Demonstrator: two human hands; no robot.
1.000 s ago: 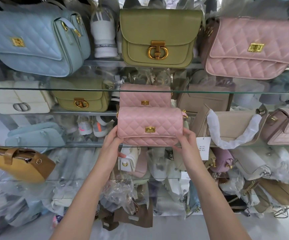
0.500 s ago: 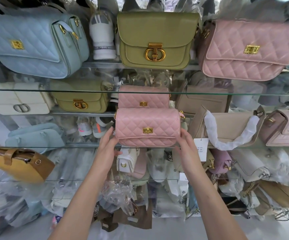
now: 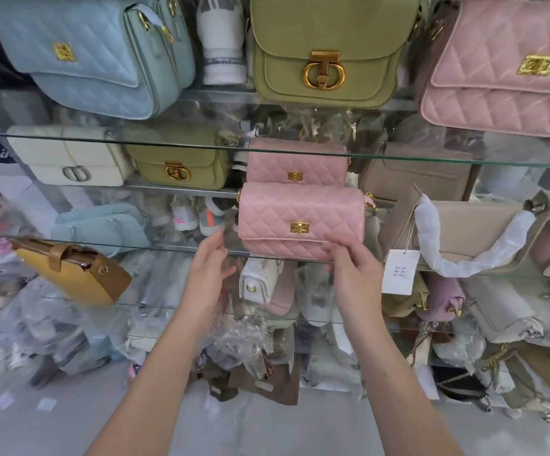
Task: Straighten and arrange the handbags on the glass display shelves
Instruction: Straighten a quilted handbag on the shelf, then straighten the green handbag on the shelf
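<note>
The small pink quilted handbag [image 3: 301, 221], judged light and soft, is pinched at its lower right by the right hand [image 3: 352, 268]; the left hand [image 3: 209, 266] is held open, empty, beside it.

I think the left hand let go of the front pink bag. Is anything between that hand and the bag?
Nothing visible: the left hand hovers open just off the small pink quilted bag, with only empty air between them.

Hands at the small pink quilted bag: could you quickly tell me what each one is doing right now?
Left hand: open, beside the small pink quilted bag, not gripping it.
Right hand: fingers on the bag's lower right front.
</note>
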